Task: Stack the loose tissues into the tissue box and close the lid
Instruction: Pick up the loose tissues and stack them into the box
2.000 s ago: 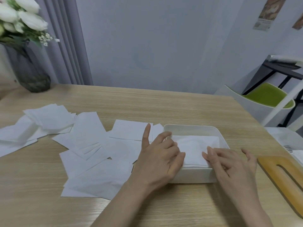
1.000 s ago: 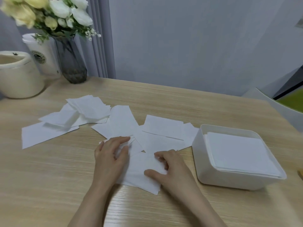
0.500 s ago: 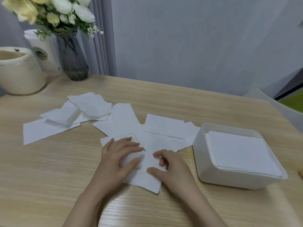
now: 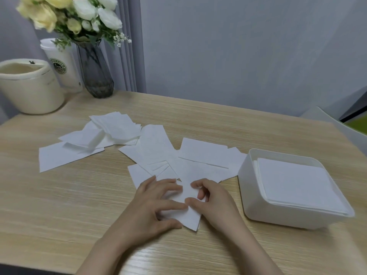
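Note:
A white tissue box (image 4: 244, 176) stands open at the right of the wooden table, holding a neat stack of tissues (image 4: 294, 183) up to its rim. Loose white tissues (image 4: 153, 147) lie scattered across the table's middle and left, with a small pile (image 4: 116, 126) further back. My left hand (image 4: 153, 205) rests with spread fingers on the nearest tissue (image 4: 188, 215). My right hand (image 4: 214, 199) touches the same tissue from the right, its fingers curled and the thumb and forefinger pinching the sheet's edge. No lid is in view.
A dark glass vase of flowers (image 4: 95, 72), a white paper cup (image 4: 61, 66) and a cream round bin (image 4: 27, 86) stand at the table's back left corner. Part of a white chair (image 4: 337, 128) shows beyond the right edge.
Both hands left the box and moved left onto the nearest loose tissue. Over the last half second the right fingers curled in on its edge and the left fingers slid closer.

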{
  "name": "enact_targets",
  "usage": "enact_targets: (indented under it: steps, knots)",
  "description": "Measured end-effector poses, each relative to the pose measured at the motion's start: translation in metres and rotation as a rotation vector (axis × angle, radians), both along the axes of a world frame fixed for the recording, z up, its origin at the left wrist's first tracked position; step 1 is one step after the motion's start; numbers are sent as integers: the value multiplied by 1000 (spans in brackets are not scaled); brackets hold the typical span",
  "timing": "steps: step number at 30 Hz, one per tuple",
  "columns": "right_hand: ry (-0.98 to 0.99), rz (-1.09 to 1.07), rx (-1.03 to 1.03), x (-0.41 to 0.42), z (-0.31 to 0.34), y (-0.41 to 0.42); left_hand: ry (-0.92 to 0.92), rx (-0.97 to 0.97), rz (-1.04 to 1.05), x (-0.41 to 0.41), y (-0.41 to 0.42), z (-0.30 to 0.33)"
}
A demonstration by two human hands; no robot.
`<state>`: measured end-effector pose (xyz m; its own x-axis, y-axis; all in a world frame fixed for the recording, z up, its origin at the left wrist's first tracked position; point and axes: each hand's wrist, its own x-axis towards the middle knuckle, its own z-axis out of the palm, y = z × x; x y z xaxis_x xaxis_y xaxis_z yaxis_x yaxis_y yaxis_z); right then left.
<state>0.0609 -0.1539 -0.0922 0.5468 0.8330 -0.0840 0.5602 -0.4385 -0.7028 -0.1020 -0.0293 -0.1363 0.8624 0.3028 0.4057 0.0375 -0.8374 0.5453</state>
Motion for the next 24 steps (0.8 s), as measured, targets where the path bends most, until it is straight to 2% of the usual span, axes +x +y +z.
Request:
enact_targets:
  steps: [4, 9, 11, 16, 20, 24]
  knots:
    - [22, -7, 3, 1, 0, 1, -31, 74, 0, 5, -2, 0]
    - [76, -7, 47, 3, 0, -2, -63, 28, 35, 7, 0, 1]
    - [100, -20, 130, 2, -2, -3, -94, -42, 59, 8, -1, 4]
    - [174, -19, 385, -1, 3, -1, -107, -369, 162, 11, -8, 20]
    - [214, 38, 418, 0, 7, 1, -188, -440, 221, 19, -9, 29]
    - [327, -12, 387, 0, 13, 1, -239, -571, 252, 28, -8, 38]
